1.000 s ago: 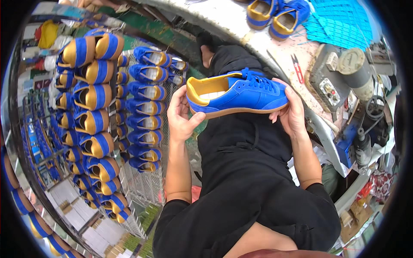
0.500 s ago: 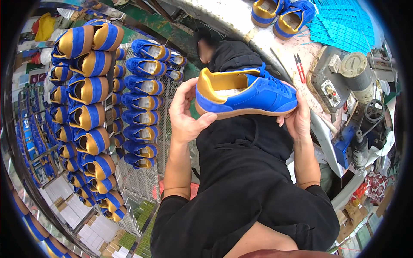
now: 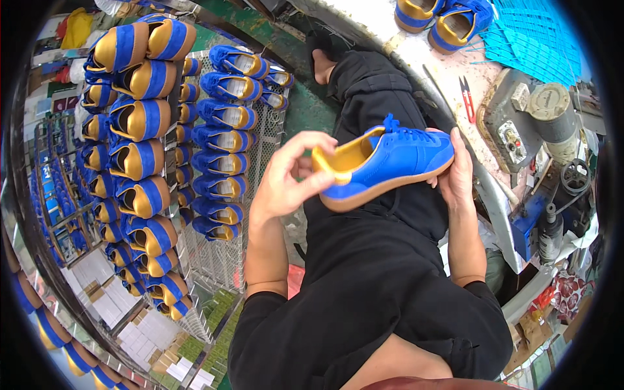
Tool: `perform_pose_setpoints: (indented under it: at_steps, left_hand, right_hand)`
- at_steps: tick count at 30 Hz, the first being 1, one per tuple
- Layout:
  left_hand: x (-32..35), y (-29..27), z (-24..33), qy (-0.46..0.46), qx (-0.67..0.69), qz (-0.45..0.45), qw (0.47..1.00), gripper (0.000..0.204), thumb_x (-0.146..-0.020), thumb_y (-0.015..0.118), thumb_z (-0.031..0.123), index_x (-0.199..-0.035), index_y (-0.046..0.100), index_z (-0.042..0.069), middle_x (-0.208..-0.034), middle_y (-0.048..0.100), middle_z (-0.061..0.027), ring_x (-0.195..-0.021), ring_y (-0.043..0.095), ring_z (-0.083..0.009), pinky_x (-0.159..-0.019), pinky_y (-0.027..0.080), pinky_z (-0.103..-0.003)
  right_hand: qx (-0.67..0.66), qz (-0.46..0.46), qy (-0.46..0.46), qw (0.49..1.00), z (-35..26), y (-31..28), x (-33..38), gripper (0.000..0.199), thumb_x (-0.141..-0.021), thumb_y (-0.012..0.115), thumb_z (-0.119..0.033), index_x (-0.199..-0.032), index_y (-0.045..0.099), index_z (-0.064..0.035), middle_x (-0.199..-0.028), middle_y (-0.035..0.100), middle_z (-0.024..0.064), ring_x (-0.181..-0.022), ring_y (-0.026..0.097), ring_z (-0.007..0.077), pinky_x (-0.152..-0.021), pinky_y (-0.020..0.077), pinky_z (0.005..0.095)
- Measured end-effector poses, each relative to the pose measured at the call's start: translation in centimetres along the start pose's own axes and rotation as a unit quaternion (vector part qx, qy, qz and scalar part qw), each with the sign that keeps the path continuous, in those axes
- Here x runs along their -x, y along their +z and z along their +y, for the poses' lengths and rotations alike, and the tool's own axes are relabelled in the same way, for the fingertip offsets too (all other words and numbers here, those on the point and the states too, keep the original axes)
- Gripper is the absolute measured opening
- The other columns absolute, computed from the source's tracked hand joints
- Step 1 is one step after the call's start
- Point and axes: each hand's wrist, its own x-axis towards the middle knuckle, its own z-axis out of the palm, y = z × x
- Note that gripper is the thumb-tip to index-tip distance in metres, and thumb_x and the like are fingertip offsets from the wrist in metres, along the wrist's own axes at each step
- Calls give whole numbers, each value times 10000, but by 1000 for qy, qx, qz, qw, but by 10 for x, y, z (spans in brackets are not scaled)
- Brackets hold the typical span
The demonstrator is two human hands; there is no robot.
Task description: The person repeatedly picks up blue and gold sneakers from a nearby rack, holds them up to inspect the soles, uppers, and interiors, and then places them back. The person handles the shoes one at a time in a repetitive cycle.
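Observation:
A blue sneaker with a gold lining and a brown gum sole is held between my two hands above my lap. Its toe points right and its opening faces up and left. My left hand pinches the gold heel collar, with the fingers behind it and the thumb along the near side. My right hand closes round the toe, with the thumb on the upper and the fingers partly hidden under the sole. Blue laces stick up over the tongue.
Racks of blue and gold sneakers stand at my left. On the worktable at right lie red-handled thread snips, two sneakers and light blue mesh sheets. A sewing machine is beyond them.
My left hand has shifted from the heel and sole up to the heel collar. The shoe's heel has tilted downward, while my right hand stays on the toe. The view has shifted slightly.

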Motion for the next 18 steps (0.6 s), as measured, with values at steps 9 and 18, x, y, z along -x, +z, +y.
perform_pose_setpoints:
  at_steps: [9, 18]
  left_hand:
    - [106, -51, -63, -5, 56, 127, 990, 309, -968, 629, 249, -1088, 606, -34, -1135, 638, -159, -1015, 649, -212, -833, 520, -308]
    - [20, -108, -231, -242, -355, 222, 875, 392, -867, 728, 290, -1090, 639, -19, -927, 716, -150, -850, 702, -257, -770, 533, -369]
  right_hand:
    - [75, -134, -55, 987, 17, 54, -64, 524, -1042, 434, -426, -1318, 520, 10, -798, 679, 82, -646, 648, 127, -577, 498, 234]
    - [233, -86, -192, 949, 49, 65, -91, 203, -957, 617, -169, -1047, 659, 8, -790, 701, 56, -649, 636, 71, -565, 489, 221]
